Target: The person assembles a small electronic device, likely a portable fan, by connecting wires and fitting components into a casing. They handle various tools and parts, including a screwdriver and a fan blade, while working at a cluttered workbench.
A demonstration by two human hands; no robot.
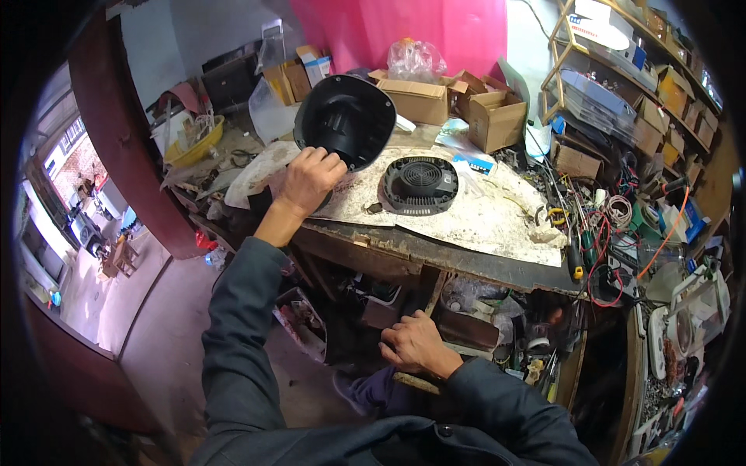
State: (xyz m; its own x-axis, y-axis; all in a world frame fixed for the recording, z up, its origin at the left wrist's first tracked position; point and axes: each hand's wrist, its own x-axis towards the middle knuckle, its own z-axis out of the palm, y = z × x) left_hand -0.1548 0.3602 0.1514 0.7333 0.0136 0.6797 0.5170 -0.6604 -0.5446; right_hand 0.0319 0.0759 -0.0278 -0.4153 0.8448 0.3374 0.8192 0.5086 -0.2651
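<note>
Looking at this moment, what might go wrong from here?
The black shell is held up near its lower edge by the left hand alone, so it might slip and strike the vented black part on the stained pale sheet. The small dark piece lies toward the front of the worktop, so it might get knocked off.

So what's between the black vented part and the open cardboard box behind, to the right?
In the head view, a blue packet and what looks like pale plastic lie between the vented part and box.
</note>
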